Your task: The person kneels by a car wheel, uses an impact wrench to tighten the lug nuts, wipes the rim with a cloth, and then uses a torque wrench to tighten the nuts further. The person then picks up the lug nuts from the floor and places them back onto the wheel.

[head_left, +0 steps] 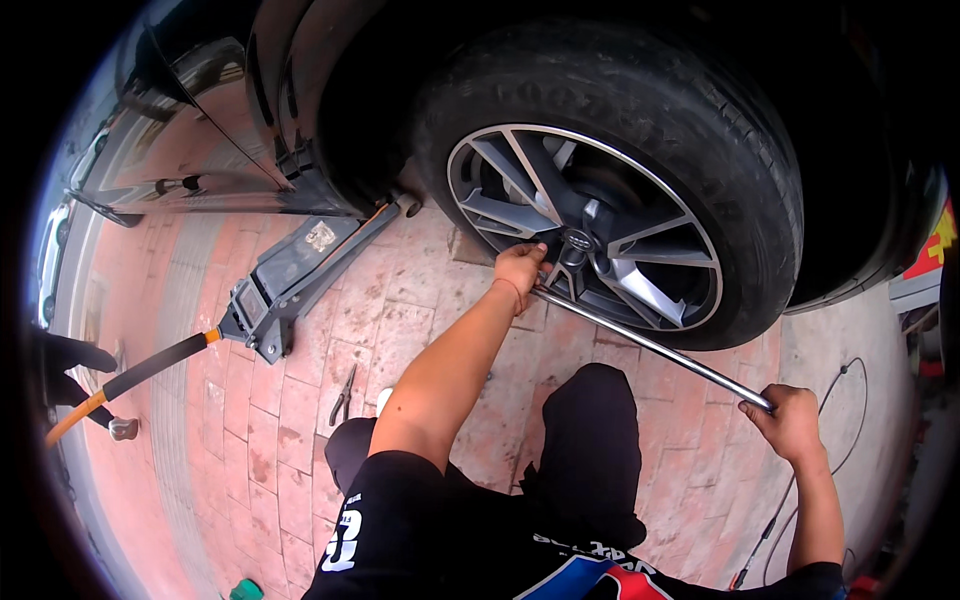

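Observation:
A car wheel (535, 185), dark grey and silver spokes inside a black tyre (745, 170), fills the view ahead of me. A long chrome wrench bar (655, 347) slants from the wheel's hub area down to the right. My left hand (520, 270) is closed round its upper end, close below the centre cap (578, 240); the fingers hide the end of the tool and whatever it meets. At the bar's other end, lower right, my right hand (790, 422) is wrapped round the handle.
A grey floor jack (305, 255) with an orange-and-black handle (155, 365) reaches under the dark car body (215, 150). Pliers (343, 395) lie on the reddish paving. A thin black hose (862, 400) curves at right. Another person's legs (75, 365) show far left; a green object (246, 590) lies near the lower edge.

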Demonstrator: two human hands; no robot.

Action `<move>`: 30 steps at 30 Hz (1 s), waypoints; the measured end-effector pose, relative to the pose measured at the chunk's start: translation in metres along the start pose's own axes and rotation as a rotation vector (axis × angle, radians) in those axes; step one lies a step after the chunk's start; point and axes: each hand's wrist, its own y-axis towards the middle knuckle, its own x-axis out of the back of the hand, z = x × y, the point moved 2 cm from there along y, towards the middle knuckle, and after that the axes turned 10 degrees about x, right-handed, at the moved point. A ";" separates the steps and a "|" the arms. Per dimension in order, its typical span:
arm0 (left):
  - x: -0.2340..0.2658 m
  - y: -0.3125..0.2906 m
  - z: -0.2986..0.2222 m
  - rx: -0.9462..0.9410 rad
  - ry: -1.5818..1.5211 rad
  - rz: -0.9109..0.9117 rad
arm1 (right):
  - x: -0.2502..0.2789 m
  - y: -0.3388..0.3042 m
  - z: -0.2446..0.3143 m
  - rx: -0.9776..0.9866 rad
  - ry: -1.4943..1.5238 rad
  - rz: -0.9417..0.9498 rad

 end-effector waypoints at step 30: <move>-0.015 0.004 -0.008 -0.105 0.018 -0.212 | -0.254 0.026 -0.058 -0.094 0.498 0.148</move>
